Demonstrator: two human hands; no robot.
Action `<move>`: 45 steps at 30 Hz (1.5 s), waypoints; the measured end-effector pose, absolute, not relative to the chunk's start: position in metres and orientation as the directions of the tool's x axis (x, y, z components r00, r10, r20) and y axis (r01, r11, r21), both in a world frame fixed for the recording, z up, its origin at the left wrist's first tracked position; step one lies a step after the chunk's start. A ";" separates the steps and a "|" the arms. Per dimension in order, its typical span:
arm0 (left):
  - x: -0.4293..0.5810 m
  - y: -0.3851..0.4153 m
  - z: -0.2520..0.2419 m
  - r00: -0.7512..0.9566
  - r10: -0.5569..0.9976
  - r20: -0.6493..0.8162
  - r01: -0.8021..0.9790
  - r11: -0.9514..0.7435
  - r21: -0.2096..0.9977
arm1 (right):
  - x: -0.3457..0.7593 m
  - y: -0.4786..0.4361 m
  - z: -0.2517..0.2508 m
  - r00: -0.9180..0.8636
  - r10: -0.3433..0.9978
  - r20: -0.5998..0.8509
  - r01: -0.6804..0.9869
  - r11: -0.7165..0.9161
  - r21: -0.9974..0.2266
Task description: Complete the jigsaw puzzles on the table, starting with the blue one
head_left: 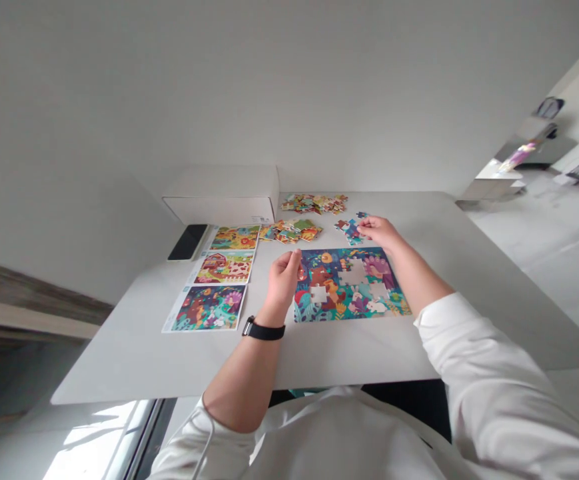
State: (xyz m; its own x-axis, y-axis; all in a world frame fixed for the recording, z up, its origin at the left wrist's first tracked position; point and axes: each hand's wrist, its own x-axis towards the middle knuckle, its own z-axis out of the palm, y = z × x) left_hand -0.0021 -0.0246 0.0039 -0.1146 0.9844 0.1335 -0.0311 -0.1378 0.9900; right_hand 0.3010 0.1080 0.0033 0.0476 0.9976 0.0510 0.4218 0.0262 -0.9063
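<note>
Phone (188, 242) and white box (222, 209), left of the grip (284, 275)
The phone lies dark screen up; the box sits farther off, near the wall (339, 113).

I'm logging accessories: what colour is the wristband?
The wristband is black, clearest in the head view.

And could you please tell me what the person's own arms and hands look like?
The left hand and right hand are ungloved. A black wristband with a silvery fitting circles the left wrist. The left sleeve and right sleeve are loose, plain and whitish, leaving both forearms partly bare. A thin pale cord crosses the left sleeve.
</note>
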 end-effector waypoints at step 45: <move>0.001 -0.025 -0.004 0.287 0.958 -0.011 0.230 -0.058 0.971 | 0.227 -0.030 -0.027 -0.173 0.970 0.171 0.253 0.211 -0.944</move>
